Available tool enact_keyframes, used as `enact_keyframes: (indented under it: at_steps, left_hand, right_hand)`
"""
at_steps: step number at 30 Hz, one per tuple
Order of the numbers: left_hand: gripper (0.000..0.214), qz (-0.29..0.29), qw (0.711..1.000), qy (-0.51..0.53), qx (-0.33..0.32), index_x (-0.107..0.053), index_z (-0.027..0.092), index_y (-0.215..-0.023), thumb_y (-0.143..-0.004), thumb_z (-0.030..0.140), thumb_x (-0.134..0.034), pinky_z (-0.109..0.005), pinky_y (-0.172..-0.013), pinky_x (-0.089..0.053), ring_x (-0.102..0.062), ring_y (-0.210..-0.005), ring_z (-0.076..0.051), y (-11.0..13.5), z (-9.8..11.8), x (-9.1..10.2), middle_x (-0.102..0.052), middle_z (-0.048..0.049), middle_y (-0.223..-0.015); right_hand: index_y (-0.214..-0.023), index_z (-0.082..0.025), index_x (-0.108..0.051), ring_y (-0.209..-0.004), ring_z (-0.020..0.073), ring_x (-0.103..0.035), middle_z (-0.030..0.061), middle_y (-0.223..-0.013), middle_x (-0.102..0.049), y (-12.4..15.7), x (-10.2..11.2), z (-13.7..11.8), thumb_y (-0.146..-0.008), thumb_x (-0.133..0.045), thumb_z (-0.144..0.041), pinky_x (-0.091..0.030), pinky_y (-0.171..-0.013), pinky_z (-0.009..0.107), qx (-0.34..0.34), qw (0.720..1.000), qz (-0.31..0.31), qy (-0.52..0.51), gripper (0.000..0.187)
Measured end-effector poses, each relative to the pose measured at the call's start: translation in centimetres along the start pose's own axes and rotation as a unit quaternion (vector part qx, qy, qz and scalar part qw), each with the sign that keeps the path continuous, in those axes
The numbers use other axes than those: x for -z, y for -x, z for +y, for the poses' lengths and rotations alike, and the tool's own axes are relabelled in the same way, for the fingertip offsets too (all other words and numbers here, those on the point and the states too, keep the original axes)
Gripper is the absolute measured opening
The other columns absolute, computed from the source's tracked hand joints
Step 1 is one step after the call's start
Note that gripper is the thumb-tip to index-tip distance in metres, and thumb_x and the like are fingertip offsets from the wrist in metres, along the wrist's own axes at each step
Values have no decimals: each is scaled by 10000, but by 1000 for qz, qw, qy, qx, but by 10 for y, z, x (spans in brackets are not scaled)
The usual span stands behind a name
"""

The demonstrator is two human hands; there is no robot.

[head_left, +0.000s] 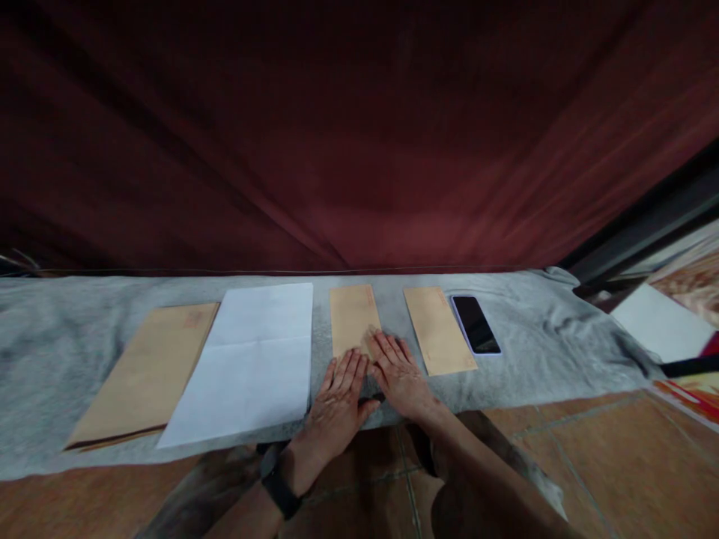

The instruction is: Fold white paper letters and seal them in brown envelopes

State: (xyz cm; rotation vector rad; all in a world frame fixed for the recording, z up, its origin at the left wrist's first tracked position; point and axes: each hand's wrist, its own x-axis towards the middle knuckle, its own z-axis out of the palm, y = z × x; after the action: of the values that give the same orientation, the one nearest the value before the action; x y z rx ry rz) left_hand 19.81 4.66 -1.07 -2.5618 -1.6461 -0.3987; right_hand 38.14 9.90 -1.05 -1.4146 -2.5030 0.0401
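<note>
A tan paper envelope [353,314] lies lengthwise before me on the grey cloth. Both of my hands press flat on its near end, side by side. My left hand [341,397] has its fingers stretched forward over the lower left corner, the thumb out to the right. My right hand [400,374] rests over the lower right part, fingers extended and slightly apart. The envelope's near edge is hidden under the hands. To the right of it lies a second tan envelope [438,329] with small red print.
A stack of white paper sheets [252,359] with a crease lies left of the hands, beside a pile of larger tan envelopes [149,370]. A phone [476,325] lies at the right. Behind the grey cloth [539,329] hangs a dark red curtain [359,150].
</note>
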Motion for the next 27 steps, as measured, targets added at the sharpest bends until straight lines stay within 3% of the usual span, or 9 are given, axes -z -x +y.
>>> enact_keyframes:
  at_steps: [5, 11, 18, 23, 27]
  left_hand:
    - [718, 12, 1000, -17, 4, -343, 103, -1542, -971, 516, -478, -487, -1208, -319, -317, -1509, -276, 3, 2, 1, -386, -165, -1603]
    - [785, 39, 995, -62, 69, -381, 34, -1516, -963, 590, -430, -466, -1186, -351, -362, -1484, -312, 17, -1, -2, -396, -226, -1578]
    - [825, 22, 992, -60, 110, -385, 21, -1512, -944, 617, -439, -498, -1152, -402, -390, -1462, -355, 26, -5, 2, -428, -261, -1546]
    - [653, 22, 988, 18, 151, -434, 57, -1491, -983, 466, -445, -497, -1104, -463, -500, -1385, -351, 11, -3, 9, -469, -242, -1526]
    - [567, 25, 960, 176, 218, -450, 134, -1494, -975, 363, -466, -484, -1077, -496, -477, -1411, -315, -6, -14, 7, -441, -195, -1562]
  right_hand:
    - [-1587, -203, -305, -1518, 227, -287, 59, -1651, -282, 3, 0, 5, -1063, -314, -310, -209, -1245, 446, 0, 999, -32, -10, 535]
    - [-1580, -204, -331, -1504, 238, -321, 60, -1640, -305, 6, 1, 10, -1054, -325, -294, -225, -1242, 442, -37, 998, -43, -22, 533]
    - [-1555, -166, -379, -1482, 253, -356, 102, -1624, -356, 6, 1, 11, -1028, -372, -271, -272, -1219, 446, -53, 998, -18, -34, 538]
    - [-1439, -167, -515, -1331, 306, -478, 146, -1479, -522, -1, 5, 11, -971, -484, -259, -415, -1089, 469, -80, 995, 17, -58, 479]
    - [-1254, -204, -628, -1069, 289, -580, 120, -1184, -647, -9, 7, 11, -940, -530, -241, -481, -937, 439, -113, 990, 31, -82, 331]
